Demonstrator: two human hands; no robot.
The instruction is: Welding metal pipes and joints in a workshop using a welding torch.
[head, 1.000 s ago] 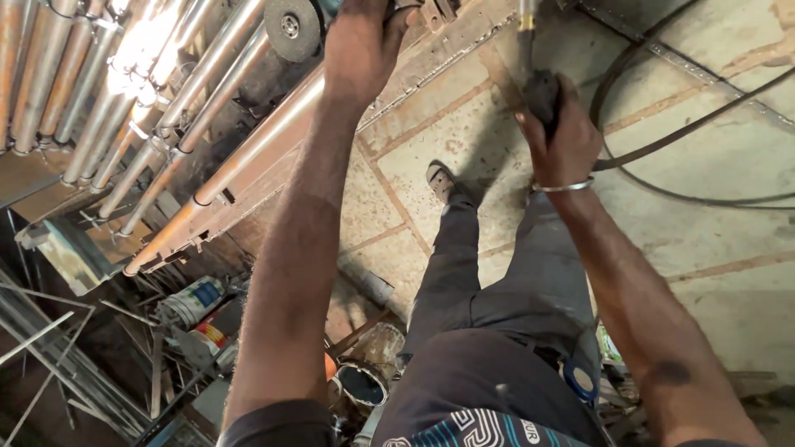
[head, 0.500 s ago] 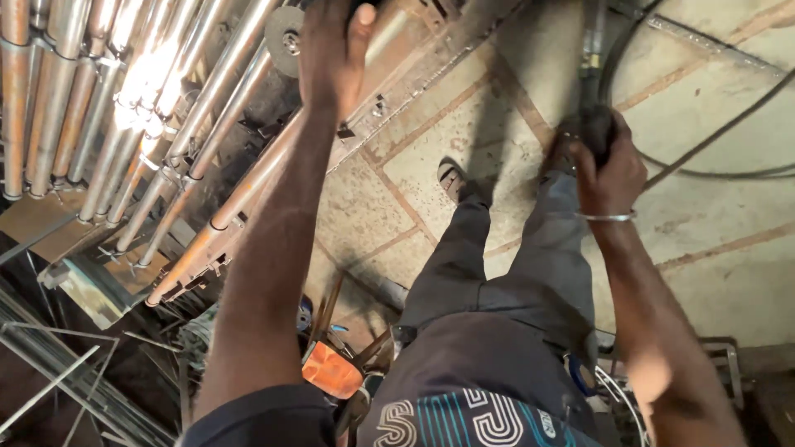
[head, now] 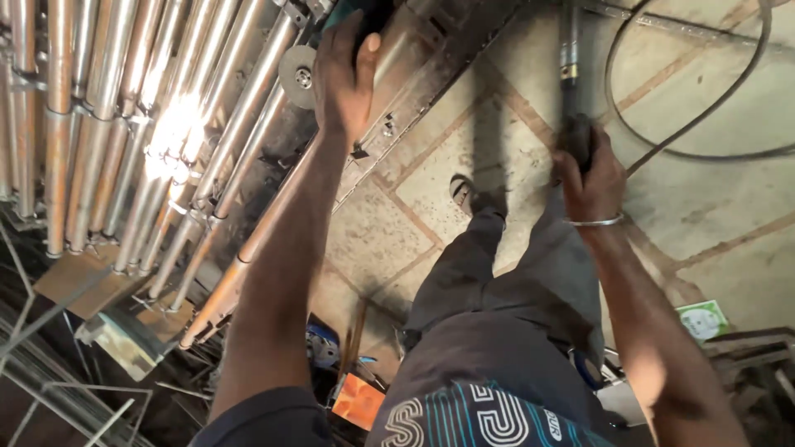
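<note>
Left hand (head: 344,79) clamped on the angle grinder (head: 331,50) at top centre — disc (head: 298,76) right beside the metal tubes (head: 190,141). Right hand (head: 590,170) wrapped round the black cable (head: 570,66) — I'd say it could snag and jerk the grinder.

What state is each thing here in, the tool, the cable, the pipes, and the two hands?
Left hand: closed on the grinder body.
Angle grinder: held, disc exposed, spin not tellable.
Right hand: closed on a dark handle.
Dark handle: upright, held.
Cable: looped loose on floor.
Metal pipes: lying side by side.
</note>
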